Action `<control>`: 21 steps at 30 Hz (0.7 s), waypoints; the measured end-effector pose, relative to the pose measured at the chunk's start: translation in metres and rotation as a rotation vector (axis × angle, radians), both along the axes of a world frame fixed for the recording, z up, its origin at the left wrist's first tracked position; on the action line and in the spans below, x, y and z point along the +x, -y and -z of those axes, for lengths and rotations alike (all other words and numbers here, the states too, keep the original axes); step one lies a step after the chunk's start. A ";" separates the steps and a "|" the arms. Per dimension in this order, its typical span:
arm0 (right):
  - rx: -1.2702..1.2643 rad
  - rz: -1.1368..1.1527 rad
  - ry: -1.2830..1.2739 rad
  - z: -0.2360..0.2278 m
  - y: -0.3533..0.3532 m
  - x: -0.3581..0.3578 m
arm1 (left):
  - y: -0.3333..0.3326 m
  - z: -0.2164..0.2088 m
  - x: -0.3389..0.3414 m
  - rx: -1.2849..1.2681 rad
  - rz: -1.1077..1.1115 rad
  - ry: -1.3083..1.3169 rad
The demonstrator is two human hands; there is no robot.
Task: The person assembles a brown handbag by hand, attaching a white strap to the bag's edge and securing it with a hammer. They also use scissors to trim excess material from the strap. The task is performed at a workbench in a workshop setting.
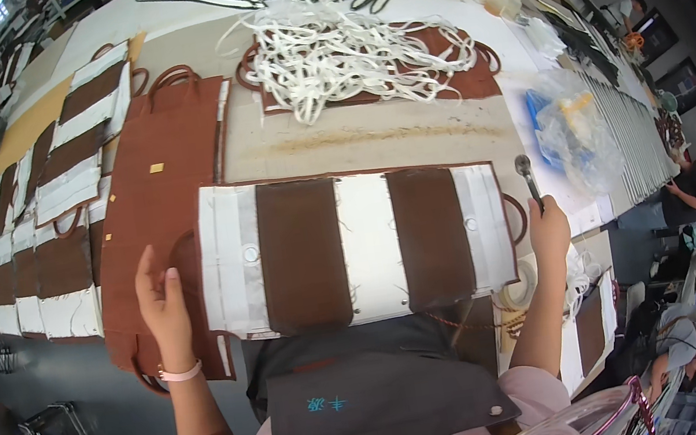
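Note:
In front of me lies a bag panel [372, 250] with brown and white bands. Loose threads show along some seams, a round stud sits near each end, and a brown strap handle [517, 219] sticks out at its right side. My left hand [162, 301] is open beside the panel's left end, thumb and fingers apart, over a larger reddish-brown bag piece [147, 170]. To the right of the panel, my right hand [549, 229] is closed round the dark handle of a hand tool [526, 170]. Its rounded metal head points away from me; the exact kind is unclear.
White tape [325, 52] lies tangled over another brown piece at the back. Striped panels [59, 249] overlap along the left. Crumpled clear plastic [581, 131] and a row of pale strips [626, 138] lie at right. A tape roll [516, 290] sits near my right forearm. Several people are at right.

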State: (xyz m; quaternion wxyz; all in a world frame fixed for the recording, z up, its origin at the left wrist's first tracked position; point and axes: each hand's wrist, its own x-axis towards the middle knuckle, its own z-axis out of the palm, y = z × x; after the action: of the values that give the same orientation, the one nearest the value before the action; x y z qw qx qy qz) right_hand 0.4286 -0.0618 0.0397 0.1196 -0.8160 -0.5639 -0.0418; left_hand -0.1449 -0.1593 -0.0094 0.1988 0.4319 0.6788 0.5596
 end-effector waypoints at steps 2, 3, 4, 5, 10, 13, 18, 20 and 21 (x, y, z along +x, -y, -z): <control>-0.050 0.147 0.171 0.009 0.013 0.049 | -0.005 -0.006 0.002 -0.071 -0.006 0.254; -0.075 0.180 0.189 0.019 0.016 0.068 | -0.007 -0.002 -0.002 -0.038 0.011 0.458; -0.098 0.216 0.204 0.027 0.017 0.081 | -0.010 0.002 -0.007 -0.007 0.030 0.661; -0.122 0.251 0.219 0.034 0.019 0.095 | -0.013 0.006 -0.011 -0.001 0.045 0.758; 0.184 0.067 0.222 0.047 0.018 0.058 | -0.010 0.005 -0.028 0.030 0.214 1.041; 0.359 -0.223 -0.161 0.049 0.008 -0.006 | -0.001 -0.018 -0.023 0.163 0.348 1.063; -0.140 -0.814 -0.867 -0.012 0.027 -0.192 | -0.018 -0.117 0.085 0.180 0.689 0.817; -0.265 -1.069 -1.153 -0.030 0.032 -0.241 | -0.022 -0.139 0.119 0.136 0.847 0.613; -0.278 -1.195 -1.305 -0.040 0.030 -0.265 | -0.022 -0.149 0.127 0.151 0.907 0.438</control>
State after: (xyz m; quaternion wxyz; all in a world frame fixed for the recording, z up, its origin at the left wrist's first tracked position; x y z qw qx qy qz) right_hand 0.1639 -0.0921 0.0798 0.3184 -0.2546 -0.7146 0.5685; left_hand -0.0177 -0.1373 0.1393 0.5275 0.5691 0.3231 0.5418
